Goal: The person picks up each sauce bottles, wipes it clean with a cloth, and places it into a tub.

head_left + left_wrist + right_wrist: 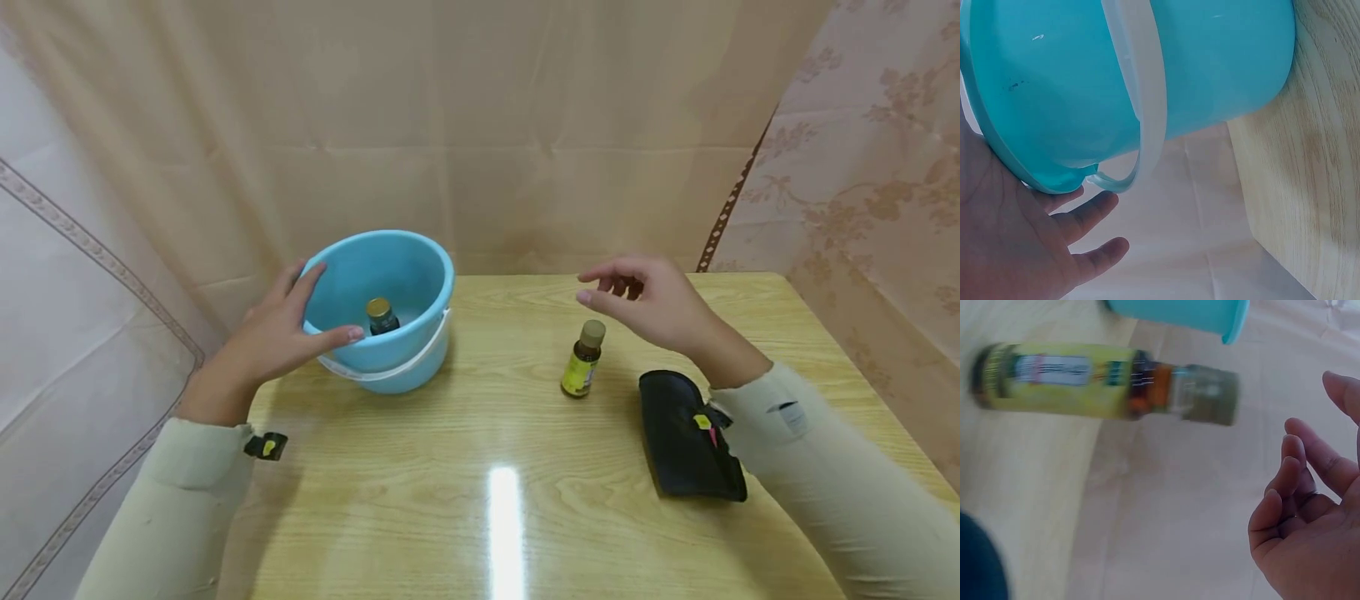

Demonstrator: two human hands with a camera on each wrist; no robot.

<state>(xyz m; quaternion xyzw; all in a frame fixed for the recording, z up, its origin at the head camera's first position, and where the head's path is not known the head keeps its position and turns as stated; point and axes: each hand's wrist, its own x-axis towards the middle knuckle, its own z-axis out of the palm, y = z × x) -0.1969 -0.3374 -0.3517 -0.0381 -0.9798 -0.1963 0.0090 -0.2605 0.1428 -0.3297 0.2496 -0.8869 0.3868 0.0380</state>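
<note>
My left hand [273, 333] rests against the near left rim of a light blue bucket [408, 367], thumb and fingers spread along the edge. In the left wrist view its fingers [1088, 219] extend past the rim beside the white handle [1154, 94]. Inside the bucket is a dark bottle with a gold cap [378, 308]; its lower part is hidden. My right hand [648, 304] hovers empty, fingers loosely bent, above and right of a small brown bottle [581, 362] with a yellow label and an olive-gold cap. The bottle stands upright on the table, apart from the hand.
A black pouch [686, 442] with a zip lies on the wooden table [420, 500], beneath and beside my right forearm. Beige curtain [495, 150] hangs behind the table's back edge. Patterned cloth [885, 167] borders the right side.
</note>
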